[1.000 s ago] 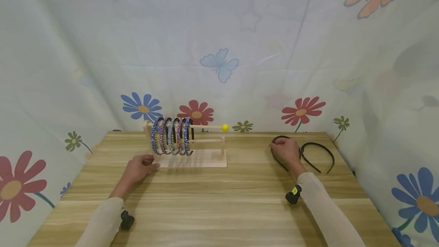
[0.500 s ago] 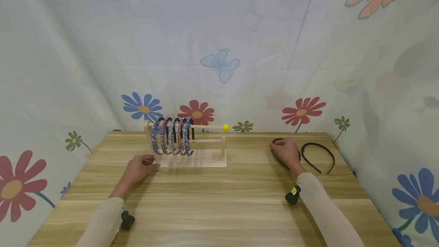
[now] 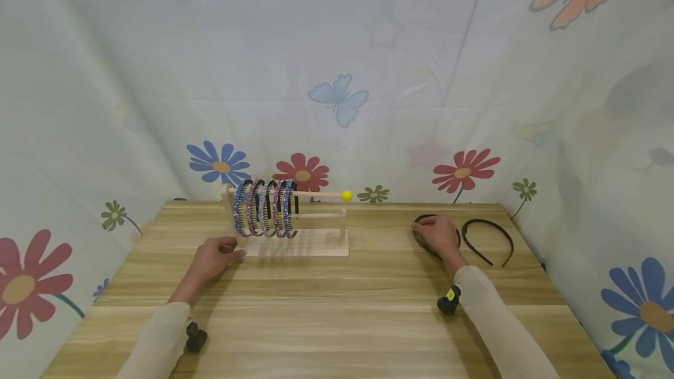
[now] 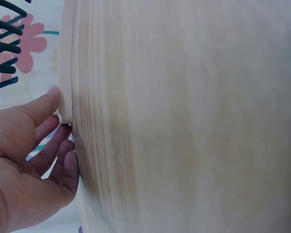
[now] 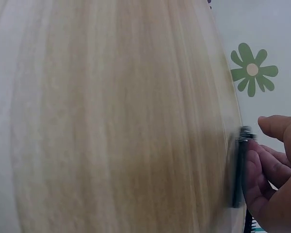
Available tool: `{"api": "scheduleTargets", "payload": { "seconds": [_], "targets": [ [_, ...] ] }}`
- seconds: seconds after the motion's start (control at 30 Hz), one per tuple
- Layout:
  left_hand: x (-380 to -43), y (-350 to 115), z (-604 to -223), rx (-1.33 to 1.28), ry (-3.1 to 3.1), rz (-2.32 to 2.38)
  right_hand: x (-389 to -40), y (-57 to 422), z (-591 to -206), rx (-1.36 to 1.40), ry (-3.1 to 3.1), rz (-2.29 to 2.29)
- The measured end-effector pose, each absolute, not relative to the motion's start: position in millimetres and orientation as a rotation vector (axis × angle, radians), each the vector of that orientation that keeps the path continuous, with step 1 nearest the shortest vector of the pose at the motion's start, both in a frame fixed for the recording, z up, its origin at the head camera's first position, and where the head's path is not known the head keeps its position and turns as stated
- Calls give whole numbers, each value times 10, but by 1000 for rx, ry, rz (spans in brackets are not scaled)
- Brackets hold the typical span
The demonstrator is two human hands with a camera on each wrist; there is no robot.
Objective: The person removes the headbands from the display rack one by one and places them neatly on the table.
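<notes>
In the head view, my left hand (image 3: 212, 257) holds the left end of a wooden headband rack (image 3: 322, 243), thumb in front and fingers curled behind the base corner, as the left wrist view also shows. Several rhinestone headbands (image 3: 261, 212) with comb teeth, in blue, pink and silver, hang on the rack's upper rod (image 3: 319, 195). On the right, my right hand (image 3: 441, 235) grips a black headband (image 3: 425, 245), which is tilted and partly hidden under the fingers. The right wrist view catches this headband (image 5: 239, 170) edge-on and blurred along the fingers.
Another black headband (image 3: 498, 228) lies on the wooden table (image 3: 337, 320) just right of my right hand. A yellow ball (image 3: 346, 196) caps the rod's right end. Behind the table hangs a flower-and-butterfly cloth (image 3: 400, 133).
The black headband under my right hand has tilted up, and its arc looks narrower. My right hand has shifted slightly left and down. My left hand and the rack stay put.
</notes>
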State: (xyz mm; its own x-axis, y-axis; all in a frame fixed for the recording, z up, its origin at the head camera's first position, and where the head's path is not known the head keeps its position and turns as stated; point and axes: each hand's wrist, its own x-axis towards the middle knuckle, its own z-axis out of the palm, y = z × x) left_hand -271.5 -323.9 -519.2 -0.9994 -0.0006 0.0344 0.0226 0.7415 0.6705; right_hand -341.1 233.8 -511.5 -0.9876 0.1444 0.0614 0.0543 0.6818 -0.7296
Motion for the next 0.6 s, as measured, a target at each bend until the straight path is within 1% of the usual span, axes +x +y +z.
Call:
{"api": "scheduleTargets", "payload": {
  "seconds": [0.27,0.6],
  "targets": [
    [-2724,-3233,-5184,-24,-2903,-1112,-3374,2380,-4999,-150,-2744,1343],
    [-2699,-3217,-5161,-28,-2912,-1098,-3310,2321,-4662,129,-2632,1307]
  ]
}}
